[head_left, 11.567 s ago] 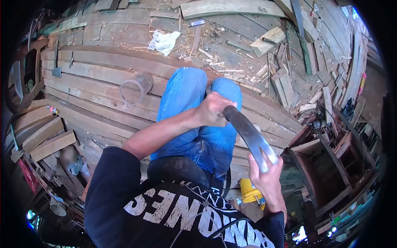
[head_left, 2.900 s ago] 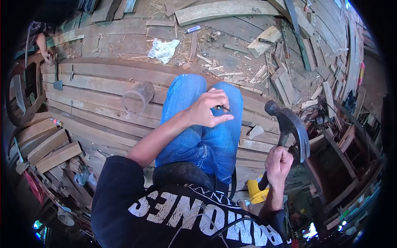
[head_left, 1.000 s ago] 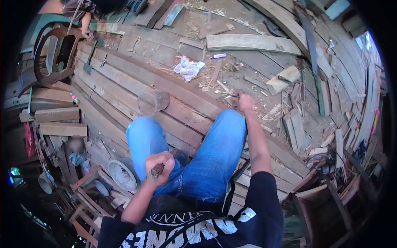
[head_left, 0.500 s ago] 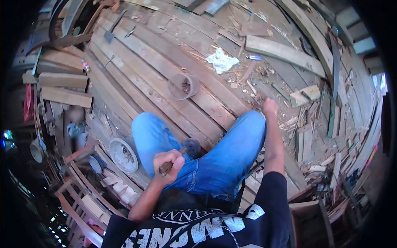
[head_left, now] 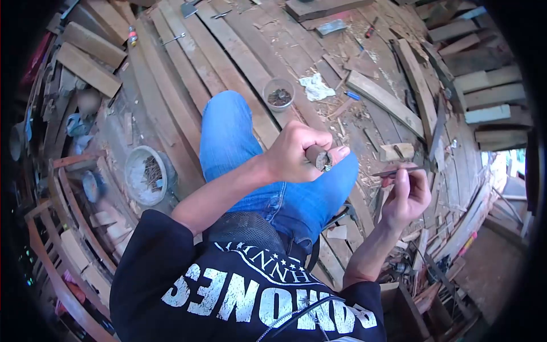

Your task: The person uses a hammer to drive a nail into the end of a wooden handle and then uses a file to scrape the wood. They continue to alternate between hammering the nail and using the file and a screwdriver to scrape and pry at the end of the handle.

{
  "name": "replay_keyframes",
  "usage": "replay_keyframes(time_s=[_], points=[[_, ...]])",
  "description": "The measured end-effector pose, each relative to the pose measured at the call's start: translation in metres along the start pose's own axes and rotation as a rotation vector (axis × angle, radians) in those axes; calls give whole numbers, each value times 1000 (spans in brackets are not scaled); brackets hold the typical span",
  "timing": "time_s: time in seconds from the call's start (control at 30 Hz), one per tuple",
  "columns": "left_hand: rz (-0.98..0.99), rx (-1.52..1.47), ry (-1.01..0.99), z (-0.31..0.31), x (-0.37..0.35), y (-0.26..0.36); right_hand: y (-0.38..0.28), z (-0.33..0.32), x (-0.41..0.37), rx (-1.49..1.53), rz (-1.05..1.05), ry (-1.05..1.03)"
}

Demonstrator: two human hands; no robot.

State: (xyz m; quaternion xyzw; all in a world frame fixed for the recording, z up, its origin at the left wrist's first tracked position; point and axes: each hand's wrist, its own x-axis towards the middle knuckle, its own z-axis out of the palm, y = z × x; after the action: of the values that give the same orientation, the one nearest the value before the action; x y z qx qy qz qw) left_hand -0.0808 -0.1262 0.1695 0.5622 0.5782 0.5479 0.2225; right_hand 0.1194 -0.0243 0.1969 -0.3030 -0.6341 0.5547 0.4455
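My left hand (head_left: 290, 151) is wrapped round a short, round, brown stick (head_left: 319, 158), held above my jeans with its rough end towards me. To the right and a little lower, my right hand (head_left: 407, 199) pinches a thin, dark, pointed piece (head_left: 403, 170) between thumb and fingers. Whether that slim piece is metal or wood I cannot tell. The two hands are apart, with a gap between the stick and the thin piece. Beyond my knees stands a clear plastic tub (head_left: 278, 94) with small dark bits in it.
A white bucket (head_left: 137, 171) holding thin brown pieces stands on the left. A white cloth (head_left: 317, 88), a blue lighter-like object (head_left: 352, 95) and a long timber (head_left: 384, 105) lie on the plank floor (head_left: 239, 65). Wood offcuts are piled along the right.
My left hand has moved up and right with the stick. My right hand has come back from the floor beside my knee, now with the thin dark piece visible in it. The view has shifted.
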Motion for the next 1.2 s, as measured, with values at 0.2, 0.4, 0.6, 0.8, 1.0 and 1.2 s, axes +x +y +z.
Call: replay_keyframes(time_s=[0.2,0.4,0.6,0.8,1.0,1.2], points=[[96,35,25,1,-2,6,-53,41,-14,-92,-214,-206],[157,50,6,1,-5,5,-59,54,-19,-277,-318,-168],[177,76,11,8,-5,1,-51,43,-18,-361,-400,-209],[153,88,-37,21,-2,1,-44,29,-23,-364,-449,-186],[179,81,-28,38,1,1,-43,17,-23,-389,-462,-173],[241,143,-72,49,3,3,-45,-4,-24,-480,-484,-233]])
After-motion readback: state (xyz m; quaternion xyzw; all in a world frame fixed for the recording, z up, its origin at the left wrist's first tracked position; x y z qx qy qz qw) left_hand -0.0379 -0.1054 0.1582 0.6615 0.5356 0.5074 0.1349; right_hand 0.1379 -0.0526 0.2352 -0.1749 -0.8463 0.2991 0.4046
